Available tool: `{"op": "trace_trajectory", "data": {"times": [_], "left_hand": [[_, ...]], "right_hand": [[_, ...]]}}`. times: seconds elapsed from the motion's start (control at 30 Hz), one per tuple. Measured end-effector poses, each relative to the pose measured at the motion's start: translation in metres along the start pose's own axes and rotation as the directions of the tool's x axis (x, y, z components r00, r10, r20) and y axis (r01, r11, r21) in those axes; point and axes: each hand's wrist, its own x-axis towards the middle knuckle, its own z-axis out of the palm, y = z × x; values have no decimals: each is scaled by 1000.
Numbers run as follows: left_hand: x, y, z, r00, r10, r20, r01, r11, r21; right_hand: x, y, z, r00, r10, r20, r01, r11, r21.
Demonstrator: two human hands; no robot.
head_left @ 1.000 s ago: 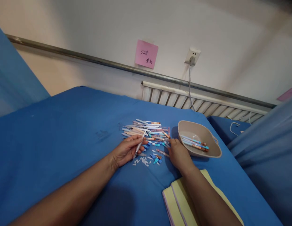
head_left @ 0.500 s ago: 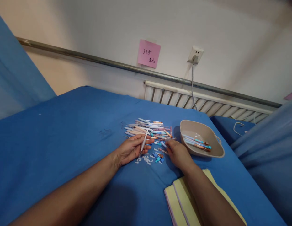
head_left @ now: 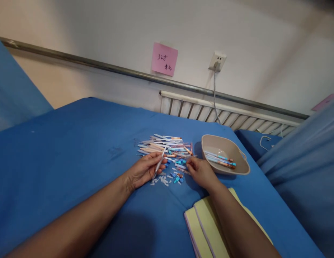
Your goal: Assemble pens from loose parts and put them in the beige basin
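In my left hand (head_left: 146,168) a slim pen barrel (head_left: 158,165) is held at a slant between thumb and fingers, a thin white refill (head_left: 164,151) rising from its upper end. My right hand (head_left: 201,172) is closed in a pinch at the right side of the loose pen parts; what its fingertips hold, if anything, is hidden. Behind both hands lies a pile of pen barrels and white refills (head_left: 167,143). Between the hands are scattered small blue and teal pieces (head_left: 177,178). Tiny whitish tips (head_left: 163,180) lie beside my left fingers.
A beige basket (head_left: 243,168) with several pens (head_left: 219,159) stands right of the pile. A folded yellow cloth (head_left: 204,222) lies under my right forearm. The blue sheet (head_left: 75,143) covers the surface. Behind it are a radiator (head_left: 188,107) and a plugged-in cable (head_left: 215,96).
My right fingertips have drawn together into a pinch over the small parts. My left hand keeps the barrel and refill nearly as before. The whole view has shifted slightly.
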Motion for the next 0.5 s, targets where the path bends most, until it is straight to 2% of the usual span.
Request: {"op": "trace_trajectory", "data": {"times": [0.2,0.4,0.5], "left_hand": [[0,2,3,1000,3,-18,-2,998,62],[0,0,5,999,21,-29,-17,990,137],[-2,0,7,1000,29,-10,-26,983,180]], "right_hand": [[-1,-3,-2,994,-31,107,34,999,-19],[-4,-7,-5,988,-82,129,99,986,-132],[-3,-9,-4,986,-101,131,114,989,-98]]}}
